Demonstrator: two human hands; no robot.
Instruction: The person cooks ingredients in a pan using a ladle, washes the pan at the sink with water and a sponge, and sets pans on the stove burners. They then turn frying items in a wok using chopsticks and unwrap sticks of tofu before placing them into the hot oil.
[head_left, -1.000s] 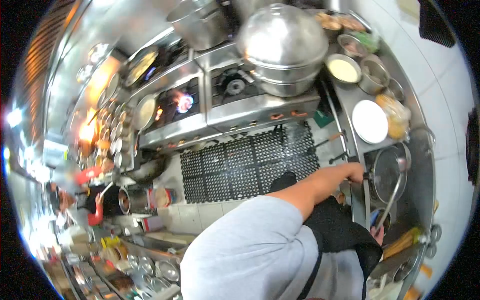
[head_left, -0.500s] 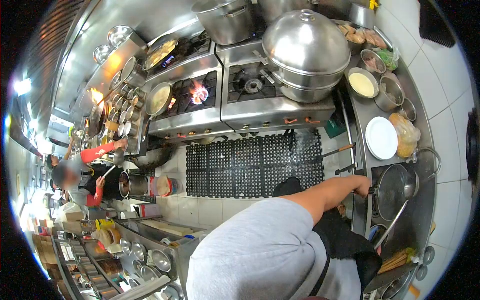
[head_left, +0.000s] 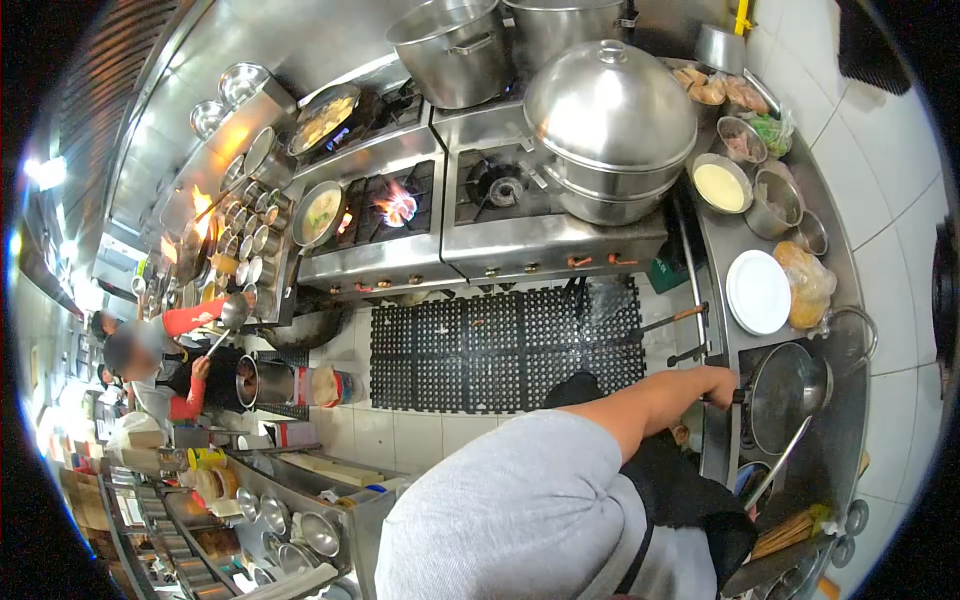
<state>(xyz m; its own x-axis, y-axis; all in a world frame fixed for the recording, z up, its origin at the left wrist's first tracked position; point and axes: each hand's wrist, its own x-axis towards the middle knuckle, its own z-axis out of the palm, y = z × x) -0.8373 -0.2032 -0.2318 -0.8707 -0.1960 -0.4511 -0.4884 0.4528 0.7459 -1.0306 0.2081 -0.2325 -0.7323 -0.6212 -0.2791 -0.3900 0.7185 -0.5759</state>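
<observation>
Left hand [head_left: 720,387] grips the pan [head_left: 778,400], fingers closed; right hand [head_left: 752,511], mostly hidden, seems closed round the ladle [head_left: 779,464]. Ladle work calls for a steady pan.

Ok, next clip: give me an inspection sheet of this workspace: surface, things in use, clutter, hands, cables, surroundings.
Surface: steel counter, largely covered.
Things in use: pan, with a dark handle; ladle, its bowl at the pan's far edge, contact unclear.
Clutter: white plates, bagged food, bowlful of pale yellow mixture.
Fingers: left hand's closed on the pan's handle; right hand mostly hidden at the ladle's near end, grip unclear.
Cables: nothing seen.
Surroundings: stove with an open flame; large domed pot; black floor mat; co-worker's red sleeve at picture left.
</observation>
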